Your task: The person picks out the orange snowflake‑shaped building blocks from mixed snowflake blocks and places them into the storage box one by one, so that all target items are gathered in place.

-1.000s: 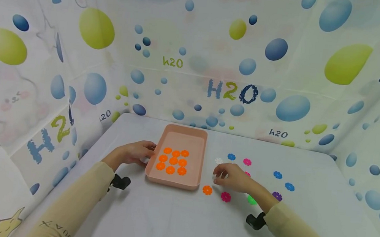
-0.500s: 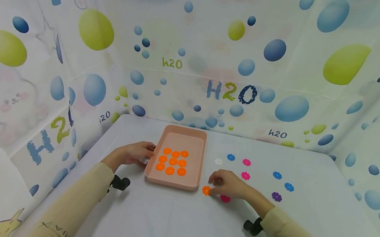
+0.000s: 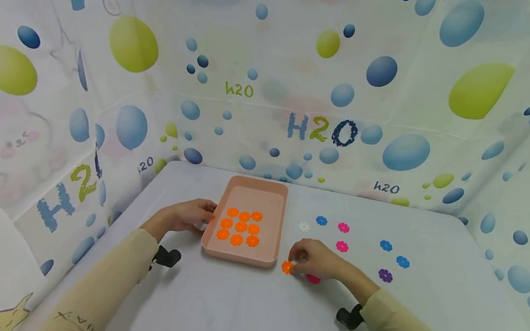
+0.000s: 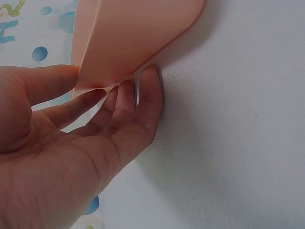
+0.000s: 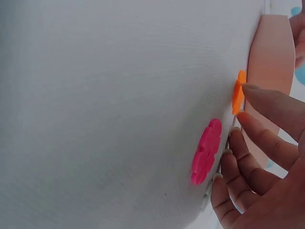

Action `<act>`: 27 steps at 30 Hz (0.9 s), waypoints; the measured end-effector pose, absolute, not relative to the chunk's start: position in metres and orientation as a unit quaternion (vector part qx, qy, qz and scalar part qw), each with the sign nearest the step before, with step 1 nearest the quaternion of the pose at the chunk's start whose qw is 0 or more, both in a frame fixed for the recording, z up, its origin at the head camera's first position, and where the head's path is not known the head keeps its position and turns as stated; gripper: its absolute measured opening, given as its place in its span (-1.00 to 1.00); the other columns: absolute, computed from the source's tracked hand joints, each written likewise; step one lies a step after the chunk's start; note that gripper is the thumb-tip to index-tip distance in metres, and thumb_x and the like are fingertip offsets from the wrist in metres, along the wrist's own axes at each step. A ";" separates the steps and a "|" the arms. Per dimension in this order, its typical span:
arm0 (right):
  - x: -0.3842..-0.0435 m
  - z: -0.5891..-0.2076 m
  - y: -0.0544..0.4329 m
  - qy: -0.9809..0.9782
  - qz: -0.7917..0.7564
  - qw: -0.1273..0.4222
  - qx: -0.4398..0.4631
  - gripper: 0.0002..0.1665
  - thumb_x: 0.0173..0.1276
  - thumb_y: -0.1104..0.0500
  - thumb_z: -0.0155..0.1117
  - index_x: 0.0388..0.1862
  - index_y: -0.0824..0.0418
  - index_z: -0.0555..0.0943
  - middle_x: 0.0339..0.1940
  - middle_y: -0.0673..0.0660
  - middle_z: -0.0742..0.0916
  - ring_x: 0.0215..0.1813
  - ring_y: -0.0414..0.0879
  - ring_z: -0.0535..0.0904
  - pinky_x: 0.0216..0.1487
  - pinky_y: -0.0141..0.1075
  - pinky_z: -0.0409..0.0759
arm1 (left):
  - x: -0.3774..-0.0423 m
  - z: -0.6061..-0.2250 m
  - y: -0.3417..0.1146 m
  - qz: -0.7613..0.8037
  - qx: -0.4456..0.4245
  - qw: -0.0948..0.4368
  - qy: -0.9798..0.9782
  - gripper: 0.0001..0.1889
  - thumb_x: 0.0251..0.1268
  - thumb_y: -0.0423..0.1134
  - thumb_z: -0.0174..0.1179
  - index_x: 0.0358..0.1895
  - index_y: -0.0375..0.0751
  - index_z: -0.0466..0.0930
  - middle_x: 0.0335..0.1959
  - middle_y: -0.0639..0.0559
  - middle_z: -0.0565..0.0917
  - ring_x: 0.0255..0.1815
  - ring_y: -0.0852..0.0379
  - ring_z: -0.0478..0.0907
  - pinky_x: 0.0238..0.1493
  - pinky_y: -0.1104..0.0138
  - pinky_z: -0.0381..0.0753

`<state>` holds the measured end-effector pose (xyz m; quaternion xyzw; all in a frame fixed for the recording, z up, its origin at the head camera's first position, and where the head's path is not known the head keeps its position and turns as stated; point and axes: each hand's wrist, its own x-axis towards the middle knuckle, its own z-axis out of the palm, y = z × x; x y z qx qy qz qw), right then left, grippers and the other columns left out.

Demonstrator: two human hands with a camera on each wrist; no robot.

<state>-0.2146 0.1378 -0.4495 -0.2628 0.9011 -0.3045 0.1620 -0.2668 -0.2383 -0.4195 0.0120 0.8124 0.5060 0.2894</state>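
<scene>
My left hand (image 3: 188, 215) holds the left side of a peach-coloured tray (image 3: 259, 194). In the left wrist view, its thumb lies against the tray wall (image 4: 128, 38) while the other fingers curl by the bottom edge. Orange flower-shaped discs (image 3: 240, 227) lie in rows inside the tray. Just right of the tray, my right hand (image 3: 317, 258) pinches another orange flower-shaped disc (image 5: 238, 93) at the table, thumb and index finger at its edge. A crimson disc (image 5: 207, 152) lies beneath this hand, partly hidden in the head view.
Farther right on the white cloth lie a white disc (image 3: 304, 227), a blue one (image 3: 321, 220), two pink ones (image 3: 343, 228), two more blue ones and a purple disc (image 3: 385, 275). A printed curtain (image 3: 275, 54) encloses the back and sides.
My right hand has come down and toward the front, onto the orange disc beside the tray. Its arm now covers the green disc seen earlier. My left hand stays at the tray.
</scene>
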 end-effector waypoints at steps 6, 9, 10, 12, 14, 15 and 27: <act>-0.212 -0.447 0.135 0.897 -0.315 0.179 -0.252 -0.80 0.27 0.21 0.51 -0.17 0.15 0.68 -0.22 -0.04 0.70 -0.04 -0.07 0.62 0.12 -0.08 0.67 | -0.266 -0.420 -0.238 0.505 0.011 0.287 0.814 -0.43 0.54 -0.31 0.07 0.51 -0.37 0.19 0.49 -0.36 0.26 0.36 -0.27 0.33 0.31 -0.16 0.51; -0.212 -0.445 0.133 0.897 -0.313 0.181 -0.256 -0.77 0.26 0.20 0.52 -0.15 0.16 0.68 -0.21 -0.04 0.71 -0.04 -0.08 0.62 0.13 -0.09 0.67 | -0.267 -0.420 -0.238 0.507 0.011 0.288 0.813 -0.44 0.54 -0.31 0.07 0.51 -0.37 0.19 0.49 -0.36 0.25 0.36 -0.27 0.33 0.31 -0.17 0.50; -0.211 -0.445 0.132 0.896 -0.313 0.181 -0.258 -0.75 0.25 0.19 0.54 -0.13 0.17 0.67 -0.20 -0.03 0.71 -0.04 -0.08 0.62 0.13 -0.09 0.67 | -0.267 -0.420 -0.238 0.507 0.011 0.288 0.812 -0.44 0.54 -0.31 0.07 0.51 -0.37 0.19 0.49 -0.36 0.25 0.36 -0.27 0.33 0.31 -0.17 0.50; -0.210 -0.444 0.131 0.895 -0.314 0.181 -0.261 -0.69 0.22 0.17 0.56 -0.10 0.18 0.67 -0.19 -0.01 0.71 -0.05 -0.08 0.60 0.11 -0.10 0.67 | -0.267 -0.420 -0.238 0.506 0.012 0.290 0.812 -0.44 0.54 -0.32 0.06 0.50 -0.38 0.19 0.49 -0.36 0.25 0.36 -0.26 0.34 0.31 -0.17 0.50; -0.210 -0.442 0.129 0.893 -0.316 0.183 -0.265 -0.64 0.20 0.16 0.57 -0.06 0.20 0.66 -0.17 0.00 0.71 -0.04 -0.07 0.60 0.10 -0.10 0.67 | -0.267 -0.419 -0.238 0.506 0.013 0.292 0.811 -0.44 0.53 -0.33 0.06 0.50 -0.39 0.18 0.49 -0.37 0.25 0.36 -0.26 0.34 0.31 -0.18 0.50; -0.209 -0.442 0.128 0.892 -0.317 0.184 -0.267 -0.62 0.19 0.16 0.58 -0.05 0.21 0.66 -0.16 0.01 0.71 -0.04 -0.06 0.60 0.10 -0.09 0.67 | -0.267 -0.419 -0.238 0.506 0.013 0.293 0.811 -0.44 0.53 -0.33 0.06 0.50 -0.39 0.18 0.49 -0.37 0.25 0.35 -0.25 0.34 0.31 -0.18 0.49; -0.211 -0.434 0.125 0.888 -0.307 0.179 -0.292 -0.87 0.29 0.29 0.44 -0.21 0.14 0.69 -0.31 -0.06 0.70 -0.19 -0.12 0.61 -0.09 -0.28 0.68 | -0.268 -0.421 -0.239 0.502 0.015 0.291 0.814 -0.45 0.54 -0.32 0.06 0.49 -0.39 0.19 0.48 -0.36 0.25 0.34 -0.25 0.35 0.31 -0.17 0.50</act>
